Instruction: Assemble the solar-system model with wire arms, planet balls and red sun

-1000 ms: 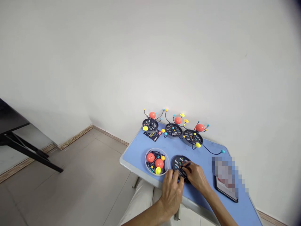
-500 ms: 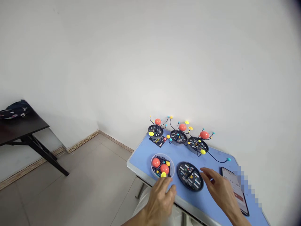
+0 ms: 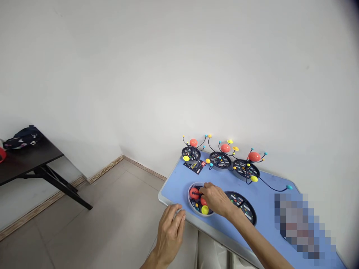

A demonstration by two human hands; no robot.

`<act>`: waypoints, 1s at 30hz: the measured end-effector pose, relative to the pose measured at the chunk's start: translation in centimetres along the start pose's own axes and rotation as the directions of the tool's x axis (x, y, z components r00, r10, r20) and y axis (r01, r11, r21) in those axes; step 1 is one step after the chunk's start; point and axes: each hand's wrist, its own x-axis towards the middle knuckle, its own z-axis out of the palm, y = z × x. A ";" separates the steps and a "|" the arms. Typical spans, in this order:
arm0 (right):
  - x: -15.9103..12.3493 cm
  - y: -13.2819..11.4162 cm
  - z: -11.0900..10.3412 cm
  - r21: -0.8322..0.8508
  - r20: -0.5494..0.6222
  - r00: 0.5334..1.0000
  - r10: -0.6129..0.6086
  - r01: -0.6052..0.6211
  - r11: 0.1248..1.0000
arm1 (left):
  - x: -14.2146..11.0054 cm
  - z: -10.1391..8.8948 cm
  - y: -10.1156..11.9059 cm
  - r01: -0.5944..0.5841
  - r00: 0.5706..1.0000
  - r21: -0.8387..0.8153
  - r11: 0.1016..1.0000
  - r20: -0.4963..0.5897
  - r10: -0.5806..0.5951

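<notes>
My right hand (image 3: 216,198) reaches across into a clear round bowl (image 3: 192,200) of loose toy parts, with orange balls, a yellow piece (image 3: 205,210) and thin black rods. Its fingers curl down among the parts; what they hold, if anything, is hidden. A flat black disc base (image 3: 244,206) lies on the blue table (image 3: 179,179) right behind that wrist. My left hand (image 3: 170,229) hovers just off the table's front corner, fingers loosely bent and empty.
Three assembled models (image 3: 221,157) with orange balls on black discs stand in a row at the table's far edge by the white wall. A small black card (image 3: 196,166) lies near the left one. A blurred patch (image 3: 300,224) lies at right. A dark side table (image 3: 28,157) stands at left.
My right hand has moved left from beside the black disc into the bowl of parts. My left hand has drawn back off the table edge. The view has shifted slightly left.
</notes>
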 end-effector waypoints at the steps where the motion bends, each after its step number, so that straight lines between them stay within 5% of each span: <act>1: 0.0 0.2 -0.2 0.009 0.005 1.000 0.010 -0.010 1.000 | 0.0 0.0 0.0 0.009 1.000 -0.010 1.000 0.003 -0.009; 11: -3.4 0.9 -3.4 0.442 -0.177 0.973 0.148 -0.055 0.895 | 2.6 0.4 -0.5 0.095 0.992 -0.081 0.992 0.086 -0.088; 13: -4.7 1.0 -3.3 0.655 -0.200 0.950 0.241 -0.053 0.753 | 4.1 0.8 -0.5 0.094 0.990 -0.074 0.993 0.111 -0.086; 16: -7.0 0.9 -2.1 0.941 -0.193 0.884 0.426 0.043 0.336 | 6.8 2.0 -0.1 0.064 0.969 -0.069 0.996 0.242 -0.046; 18: -8.5 0.6 -1.1 0.979 -0.189 0.850 0.491 0.125 0.159 | 8.6 3.3 0.2 0.003 0.909 -0.019 1.000 0.417 0.005; 21: -10.4 0.0 0.5 0.984 -0.170 0.809 0.562 0.175 0.046 | 10.2 5.7 0.5 -0.106 0.763 0.130 0.986 0.646 -0.003; 30: -13.2 -1.0 2.5 0.969 -0.084 0.763 0.640 0.213 -0.127 | 11.1 9.5 -0.4 -0.174 0.612 0.176 0.969 0.790 -0.034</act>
